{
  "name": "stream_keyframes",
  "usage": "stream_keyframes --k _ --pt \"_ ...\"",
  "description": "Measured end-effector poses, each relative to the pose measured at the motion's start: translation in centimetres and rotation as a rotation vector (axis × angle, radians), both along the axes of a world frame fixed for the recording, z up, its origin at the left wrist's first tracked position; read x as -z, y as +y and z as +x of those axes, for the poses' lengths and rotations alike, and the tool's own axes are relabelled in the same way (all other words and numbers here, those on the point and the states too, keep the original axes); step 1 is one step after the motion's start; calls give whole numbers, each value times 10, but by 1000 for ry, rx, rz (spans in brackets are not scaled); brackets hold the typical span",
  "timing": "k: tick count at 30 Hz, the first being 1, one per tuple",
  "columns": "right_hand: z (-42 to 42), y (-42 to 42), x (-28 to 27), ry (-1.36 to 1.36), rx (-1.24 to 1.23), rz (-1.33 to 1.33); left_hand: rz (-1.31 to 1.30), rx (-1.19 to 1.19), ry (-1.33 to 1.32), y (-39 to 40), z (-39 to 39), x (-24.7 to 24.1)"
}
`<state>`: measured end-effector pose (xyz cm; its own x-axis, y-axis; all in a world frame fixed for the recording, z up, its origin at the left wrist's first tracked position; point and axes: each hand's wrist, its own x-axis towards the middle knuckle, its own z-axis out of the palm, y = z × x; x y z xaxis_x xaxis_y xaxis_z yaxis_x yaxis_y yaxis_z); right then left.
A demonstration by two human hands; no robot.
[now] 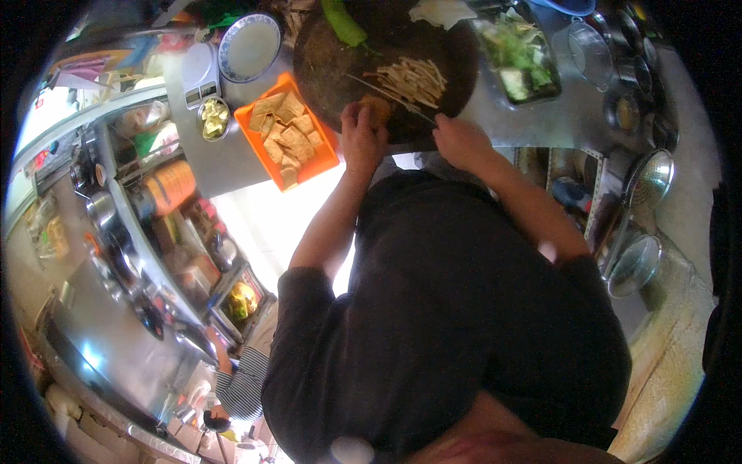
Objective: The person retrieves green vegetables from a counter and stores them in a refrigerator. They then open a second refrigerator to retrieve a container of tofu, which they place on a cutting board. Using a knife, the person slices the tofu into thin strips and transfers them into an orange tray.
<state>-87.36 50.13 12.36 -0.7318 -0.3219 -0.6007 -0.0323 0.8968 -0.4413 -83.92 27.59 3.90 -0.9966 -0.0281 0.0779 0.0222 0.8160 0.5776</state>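
My left hand [364, 136] presses a brown slab of food [377, 108], probably dried tofu, onto a dark round chopping block [324, 69]. In my right hand [461, 142] is the handle end of a knife [385, 94], its blade edge-on and reaching left across the block beside the slab. Just beyond the blade lies a heap of thin pale-brown strips [414, 81]. A long green pepper [343, 23] rests at the block's far side, and a whitish cloth or sheet [443, 13] lies at its far right rim.
Left of the block stand an orange tray [333, 153] of brown slabs, a small bowl of yellowish pieces [214, 119], a kitchen scale [200, 72] and a blue-rimmed plate [250, 48]. A container of cut greens [519, 58] is at right. Another person [243, 383] is at lower left.
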Motion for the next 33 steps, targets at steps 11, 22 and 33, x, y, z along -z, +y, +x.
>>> stream_keyframes --k 11,22,33 --pt "2 -1 -22 59 -107 65 -223 201 266 -3 -21 16" --pt "1 -4 1 84 -91 34 -159 190 298 -4 -21 26" --pt "-4 -20 6 58 26 -24 -111 178 290 -5 -21 26"
